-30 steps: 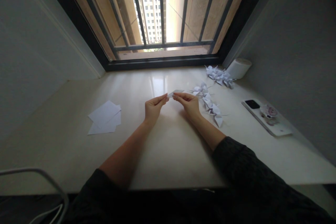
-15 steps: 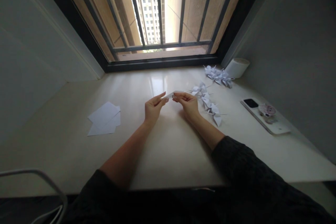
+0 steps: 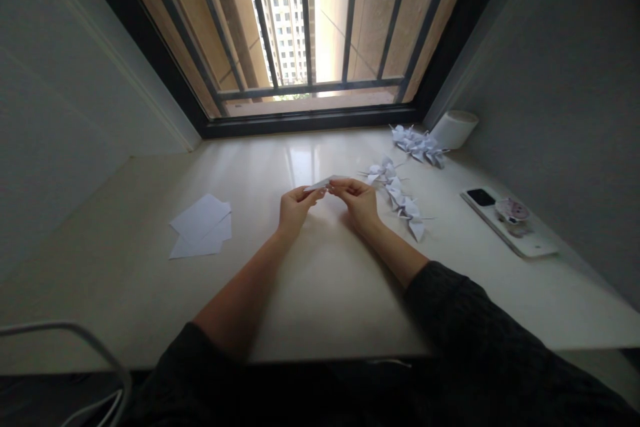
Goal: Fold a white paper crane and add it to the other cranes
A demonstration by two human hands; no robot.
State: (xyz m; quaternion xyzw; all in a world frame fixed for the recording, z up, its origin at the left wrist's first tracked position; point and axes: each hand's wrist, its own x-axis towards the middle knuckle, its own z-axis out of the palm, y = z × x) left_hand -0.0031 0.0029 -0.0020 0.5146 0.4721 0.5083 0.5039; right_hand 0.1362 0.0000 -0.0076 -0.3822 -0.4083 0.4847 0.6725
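Fingers of the left hand are clamped on one end of a folded paper, thumb on the near side. The right hand pinches the same paper nearer its other end, thumb and forefinger closed on it, and a pale tip shows beyond the knuckles. Both thumb tips sit just beside each other; whether they touch is too small to tell. The paper lies slantwise between the hands, over the middle of the desk, its right end a little farther off than its left. I cannot tell whether any of it rests on the surface.

Just beyond the right hand, a row of white paper figures with thin points runs toward the near right. Farther back, a second cluster of them lies by a white roll against the wall. Well to the right, a white phone lies back up, with a round grip on it.

To the left of the left hand, loose sheets overlap at angles. A pale cable curves over the near left corner. Dark sleeves cover the upper arms, and a barred window stands behind the desk.
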